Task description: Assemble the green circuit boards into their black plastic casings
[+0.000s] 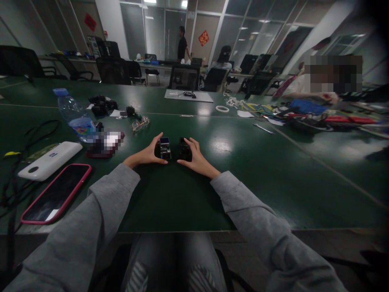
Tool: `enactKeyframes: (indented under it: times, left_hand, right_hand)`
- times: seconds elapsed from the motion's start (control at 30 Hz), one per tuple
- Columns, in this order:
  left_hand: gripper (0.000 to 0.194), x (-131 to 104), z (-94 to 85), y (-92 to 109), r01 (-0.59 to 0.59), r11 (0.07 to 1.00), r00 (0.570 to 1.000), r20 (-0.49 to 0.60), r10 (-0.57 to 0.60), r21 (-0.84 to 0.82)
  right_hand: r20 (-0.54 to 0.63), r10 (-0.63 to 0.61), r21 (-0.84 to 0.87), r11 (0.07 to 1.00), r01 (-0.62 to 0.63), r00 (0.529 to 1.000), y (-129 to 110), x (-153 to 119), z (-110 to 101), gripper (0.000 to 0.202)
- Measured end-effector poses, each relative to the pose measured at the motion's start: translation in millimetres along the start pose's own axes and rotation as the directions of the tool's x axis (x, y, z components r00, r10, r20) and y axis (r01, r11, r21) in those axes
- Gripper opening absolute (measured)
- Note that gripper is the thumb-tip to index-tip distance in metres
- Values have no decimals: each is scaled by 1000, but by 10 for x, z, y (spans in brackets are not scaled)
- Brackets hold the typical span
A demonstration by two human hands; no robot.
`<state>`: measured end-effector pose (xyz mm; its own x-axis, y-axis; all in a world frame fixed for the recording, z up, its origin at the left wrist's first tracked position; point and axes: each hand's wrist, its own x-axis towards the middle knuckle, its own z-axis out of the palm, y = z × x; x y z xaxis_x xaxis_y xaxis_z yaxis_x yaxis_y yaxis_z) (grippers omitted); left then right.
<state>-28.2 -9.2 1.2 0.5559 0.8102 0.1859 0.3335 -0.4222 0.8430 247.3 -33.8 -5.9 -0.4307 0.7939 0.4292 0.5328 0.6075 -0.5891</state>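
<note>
The left hand (153,152) grasps a small circuit board with a screen (165,149), fingers on its far side and thumb at its near end. The right hand (194,156) grasps a small black device (184,149) in the same manner. Both items are located side by side, apart, over the green table (258,174). The eyeglasses (140,123) lie beyond the left hand; the pink-edged phone (56,194) lies left of the left forearm.

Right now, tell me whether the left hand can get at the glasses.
Probably yes: the glasses lie just beyond the left hand, and only bare tabletop shows between them. Its fingers curve around a small circuit board, though, and may have to leave it first.
</note>
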Motion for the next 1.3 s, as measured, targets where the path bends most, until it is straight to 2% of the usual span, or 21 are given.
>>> enactKeyframes:
  times: [0.2, 0.4, 0.63, 0.77, 1.0, 1.13, 1.3]
  left_hand:
    - [126, 0, -4, 49, 0, 1000, 1000, 5, 0, 9]
    - [125, -6, 22, 114, 24, 1000, 1000, -12, -24, 13]
    - [126, 0, 52, 116, 3, 1000, 999, -54, -2, 17]
    - [129, 5, 71, 121, -39, 999, 995, -90, 41, 27]
    - [124, 7, 97, 146, -74, 992, 989, -120, 87, 104]
    - [117, 11, 63, 151, -48, 994, 996, -73, 55, 94]
    - [116, -10, -2, 157, -24, 999, 1000, 20, 23, 44]
  right_hand:
    - [25, 61, 39, 997, -62, 998, 19, 15, -18, 94]
    - [43, 72, 28, 997, -73, 996, -41, 3, -29, 81]
    - [-1, 11, 15, 1000, -11, 1000, -101, -23, -27, 68]
    - [-14, -25, -2, 1000, 25, 1000, -137, -21, -14, 67]
    - [-10, -93, 2, 996, 93, 996, -190, -29, 13, 66]
    - [-16, -86, -8, 996, 86, 996, -225, -28, -3, 62]
    - [-80, -73, -133, 989, 62, 994, -191, -18, -14, 57]
